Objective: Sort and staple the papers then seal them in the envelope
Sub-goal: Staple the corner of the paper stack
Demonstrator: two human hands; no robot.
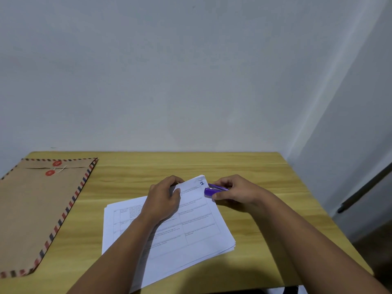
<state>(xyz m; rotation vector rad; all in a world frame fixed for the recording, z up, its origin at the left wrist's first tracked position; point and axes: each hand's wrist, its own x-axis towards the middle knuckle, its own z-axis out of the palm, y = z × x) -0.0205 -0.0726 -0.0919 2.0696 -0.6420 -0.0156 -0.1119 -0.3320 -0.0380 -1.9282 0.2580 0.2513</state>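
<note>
A stack of white printed papers (191, 232) lies skewed in the middle of the wooden table (254, 172). The top sheet carries a blue "1" at its far right corner. My left hand (164, 197) grips the far edge of the stack and lifts that corner a little. My right hand (235, 192) holds a small purple stapler (213, 190) with its mouth pointed at the numbered corner, just beside the paper's edge. A brown envelope (40, 211) with a red-and-blue striped border and red string buttons lies flat at the table's left.
A grey wall stands directly behind the table's far edge. The right table edge drops off toward a dark floor and a door or panel (364, 187). Bare wood shows between the envelope and the papers.
</note>
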